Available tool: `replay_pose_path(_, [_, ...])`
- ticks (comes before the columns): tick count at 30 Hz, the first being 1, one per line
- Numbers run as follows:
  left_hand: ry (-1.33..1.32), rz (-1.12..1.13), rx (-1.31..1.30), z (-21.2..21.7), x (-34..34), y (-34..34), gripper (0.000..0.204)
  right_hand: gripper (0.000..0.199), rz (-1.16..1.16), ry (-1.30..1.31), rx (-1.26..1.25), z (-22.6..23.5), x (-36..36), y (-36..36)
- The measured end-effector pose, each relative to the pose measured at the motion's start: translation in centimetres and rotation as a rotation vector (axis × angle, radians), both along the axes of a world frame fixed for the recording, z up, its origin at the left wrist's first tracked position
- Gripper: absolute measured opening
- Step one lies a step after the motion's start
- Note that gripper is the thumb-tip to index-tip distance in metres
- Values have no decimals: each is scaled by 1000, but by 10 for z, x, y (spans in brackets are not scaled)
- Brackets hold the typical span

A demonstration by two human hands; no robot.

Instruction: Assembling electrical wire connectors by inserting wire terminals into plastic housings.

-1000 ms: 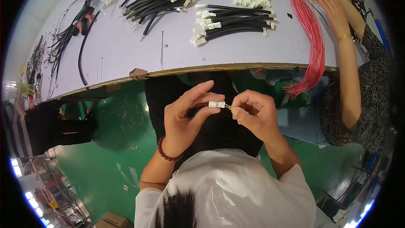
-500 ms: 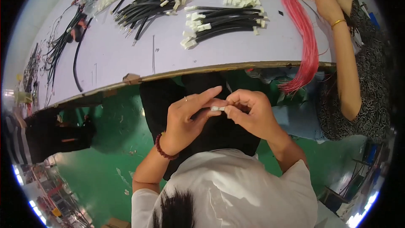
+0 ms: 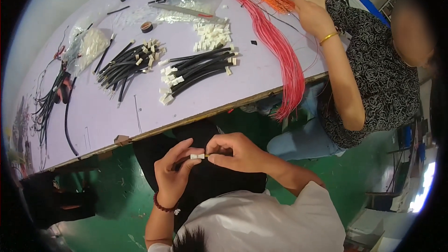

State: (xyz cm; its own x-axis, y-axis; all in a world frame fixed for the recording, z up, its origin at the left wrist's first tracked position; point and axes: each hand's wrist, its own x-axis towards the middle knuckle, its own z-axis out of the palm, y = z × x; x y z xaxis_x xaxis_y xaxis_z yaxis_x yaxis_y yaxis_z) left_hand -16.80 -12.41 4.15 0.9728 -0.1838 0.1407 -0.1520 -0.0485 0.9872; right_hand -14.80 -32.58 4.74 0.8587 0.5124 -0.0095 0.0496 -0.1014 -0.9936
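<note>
Over my lap, just off the table's front edge, my left hand (image 3: 171, 172) grips a small white plastic connector (image 3: 197, 157) between thumb and fingers. My right hand (image 3: 240, 154) is closed in a pinch at the connector's right end. A thin yellowish piece (image 3: 206, 156) shows between its fingertips and the connector; it is too small to name. On the table ahead lies a row of black cables (image 3: 200, 71) with white connectors on their ends. Beside it, to the left, sits a looser heap of black cables (image 3: 122, 67).
Loose white connectors (image 3: 212, 35) are piled behind the cables, near clear plastic bags (image 3: 189, 0) and a tape roll (image 3: 146, 27). Pink wires (image 3: 287, 60) hang over the table edge (image 3: 224, 107). At right, a co-worker's hands (image 3: 315, 16) are at orange wires (image 3: 275, 0).
The view has shifted, bringing more of the table and the co-worker into sight. The white connector is now more exposed between my hands, with the yellowish piece visible at its right end.
</note>
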Motion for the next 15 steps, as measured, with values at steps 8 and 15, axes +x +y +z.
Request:
replay_pose_path(8, [-27,66,19,8,-2,-8,43,4,-108,-330,-80,1,2,8])
replay_pose_path(15, [-31,43,-13,1,-7,-15,42,7,-116,-269,-112,4,-2,3])
